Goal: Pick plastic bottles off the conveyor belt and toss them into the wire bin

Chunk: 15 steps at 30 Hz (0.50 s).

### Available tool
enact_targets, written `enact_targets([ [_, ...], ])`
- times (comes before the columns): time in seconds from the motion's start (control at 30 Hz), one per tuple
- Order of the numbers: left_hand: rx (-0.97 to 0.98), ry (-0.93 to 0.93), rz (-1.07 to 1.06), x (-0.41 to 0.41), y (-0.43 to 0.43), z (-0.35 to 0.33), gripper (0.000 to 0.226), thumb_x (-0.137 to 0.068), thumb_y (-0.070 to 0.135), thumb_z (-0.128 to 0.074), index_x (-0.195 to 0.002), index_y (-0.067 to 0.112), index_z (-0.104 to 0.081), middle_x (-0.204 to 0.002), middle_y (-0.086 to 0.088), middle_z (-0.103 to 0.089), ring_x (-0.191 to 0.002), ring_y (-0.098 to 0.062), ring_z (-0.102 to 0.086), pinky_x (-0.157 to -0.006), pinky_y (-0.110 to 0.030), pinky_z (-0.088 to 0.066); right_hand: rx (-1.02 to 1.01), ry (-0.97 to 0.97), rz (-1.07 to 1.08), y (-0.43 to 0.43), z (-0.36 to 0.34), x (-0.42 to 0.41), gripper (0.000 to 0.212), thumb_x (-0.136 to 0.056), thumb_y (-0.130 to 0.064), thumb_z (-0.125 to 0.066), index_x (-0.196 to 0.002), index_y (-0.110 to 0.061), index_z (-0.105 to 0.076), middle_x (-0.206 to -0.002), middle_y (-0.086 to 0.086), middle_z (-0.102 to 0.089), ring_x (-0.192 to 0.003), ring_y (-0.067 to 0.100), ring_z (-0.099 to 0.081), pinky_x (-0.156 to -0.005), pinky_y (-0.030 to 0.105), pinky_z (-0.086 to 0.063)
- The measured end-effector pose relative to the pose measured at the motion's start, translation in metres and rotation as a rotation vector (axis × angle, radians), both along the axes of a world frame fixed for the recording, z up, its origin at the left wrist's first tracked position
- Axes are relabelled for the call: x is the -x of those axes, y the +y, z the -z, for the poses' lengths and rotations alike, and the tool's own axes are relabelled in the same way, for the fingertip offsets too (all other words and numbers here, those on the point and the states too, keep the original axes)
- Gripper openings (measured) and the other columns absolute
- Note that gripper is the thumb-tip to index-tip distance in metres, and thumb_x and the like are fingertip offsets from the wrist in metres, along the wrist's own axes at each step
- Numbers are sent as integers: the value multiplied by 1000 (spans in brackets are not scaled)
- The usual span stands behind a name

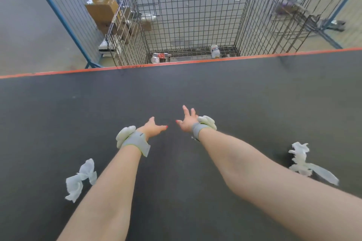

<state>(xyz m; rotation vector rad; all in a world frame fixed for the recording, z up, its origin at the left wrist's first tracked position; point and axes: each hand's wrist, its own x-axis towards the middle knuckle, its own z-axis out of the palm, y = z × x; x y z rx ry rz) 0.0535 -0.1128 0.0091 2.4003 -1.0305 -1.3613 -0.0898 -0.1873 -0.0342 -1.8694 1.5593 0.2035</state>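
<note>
A: What did your hands hold just then?
B: Nothing. Your left hand (153, 128) and right hand (187, 120) hovered, fingers spread, over the middle of the conveyor belt (176, 88).
A: And your bottles?
B: A red-labelled bottle (161, 55) and a white-labelled bottle (215, 51) lay in the wire bin (195, 6), beyond the belt's far edge.
</note>
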Motion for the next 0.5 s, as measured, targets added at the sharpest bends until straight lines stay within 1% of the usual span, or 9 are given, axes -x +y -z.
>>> enact_targets([
  [0.1, -17, -33, -31, 3, 49, 9, 85, -93, 37, -58, -154, 12, -4, -158, -11, -18, -145, -28, -23, -117, -41, -25, -87, 17, 11, 43, 8, 16, 75, -98, -48, -42, -154, -35, 7, -161, 2, 14, -147, 34, -13, -109, 39, -32],
  [0.13, -38, -25, -38, 5, 68, 10, 83, -94, 37, -56, -154, 12, -4, -158, -12, -19, -144, -29, -23, -117, -41, -24, -109, 26, -4, 60, 7, 22, 75, -98, -49, -42, -153, -35, 7, -161, 1, 14, -146, 35, -15, -108, 39, -33],
  [0.2, -81, -48, -23, 10, 99, 15, 78, -96, 36, -52, -154, 13, -5, -158, -11, -19, -144, -29, -23, -118, -39, -23, -125, 50, -43, 87, 9, 31, 75, -97, -51, -41, -153, -37, 7, -161, 0, 13, -146, 35, -14, -111, 41, -29],
  [0.23, -97, -99, -9, 12, 114, 18, 74, -97, 35, -49, -153, 13, -7, -157, -11, -21, -144, -29, -24, -117, -38, -24, -127, 61, -67, 99, 12, 33, 76, -96, -53, -42, -153, -37, 7, -162, 0, 12, -147, 36, -12, -111, 42, -28],
  [0.3, -106, -275, 37, 12, 143, 24, 62, -97, 35, -46, -150, 13, -21, -152, -13, -30, -139, -30, -32, -113, -34, -29, -156, 49, -107, 122, 14, 37, 80, -94, -55, -44, -153, -37, 7, -162, 1, 10, -147, 35, -12, -112, 43, -26],
  [0.33, -98, -356, 48, 10, 155, 29, 55, -97, 33, -45, -146, 12, -30, -147, -13, -35, -136, -30, -37, -110, -33, -30, -163, 35, -137, 132, 15, 38, 83, -93, -56, -47, -153, -37, 7, -162, 1, 9, -147, 33, -11, -114, 44, -22],
  [0.37, -75, -408, 43, 6, 161, 33, 50, -97, 30, -44, -142, 10, -34, -145, -13, -39, -134, -30, -38, -109, -32, -30, -161, 5, -164, 138, 17, 38, 87, -91, -56, -52, -153, -36, 6, -162, 1, 7, -148, 31, -10, -117, 45, -18],
  [0.43, -21, -422, -42, 0, 179, 41, 50, -97, 21, -43, -144, 7, -32, -144, -16, -42, -135, -30, -37, -111, -30, -25, -131, -64, -276, 159, 17, 35, 98, -84, -54, -63, -154, -36, 3, -162, 1, 4, -149, 27, -4, -120, 45, -13],
  [0.5, 47, -432, -124, -8, 191, 46, 54, -96, 13, -44, -147, 5, -28, -145, -18, -40, -139, -31, -31, -116, -32, -21, -91, -99, -414, 178, 20, 29, 105, -78, -51, -72, -153, -38, 1, -162, 0, 7, -149, 28, 3, -120, 47, -11],
])
